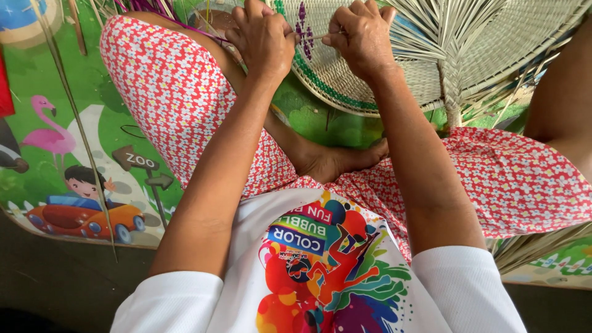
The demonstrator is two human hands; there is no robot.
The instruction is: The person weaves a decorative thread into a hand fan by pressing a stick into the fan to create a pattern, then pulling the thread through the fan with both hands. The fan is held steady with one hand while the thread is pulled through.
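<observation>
Pinching a thin pale strip (316,37) between thumb and fingertips, my right hand (361,37) is closed tight on it, knuckles up, just above the woven mat. My left hand (264,36) sits just beside it, fingers curled shut; it seems to grip the other end of the same strip, though I cannot tell for sure, since the knuckles hide the fingertips. The strip runs straight across the small gap between the two hands.

Under and beyond both hands lies the round woven palm-leaf mat (345,86), pale straw in colour, with a green band near its rim and a purple motif (302,24) just between my hands. To the right of my right hand the unwoven leaf strips (444,37) fan out loose from the mat's edge.

Nearer to me, below the hands, my forearms come down over my crossed legs in the red flowered cloth (172,86), and one bare foot (336,161) rests under my right forearm. Left of my left hand a long thin stalk (74,111) lies slanted across the green cartoon play mat (55,160) on the floor.
</observation>
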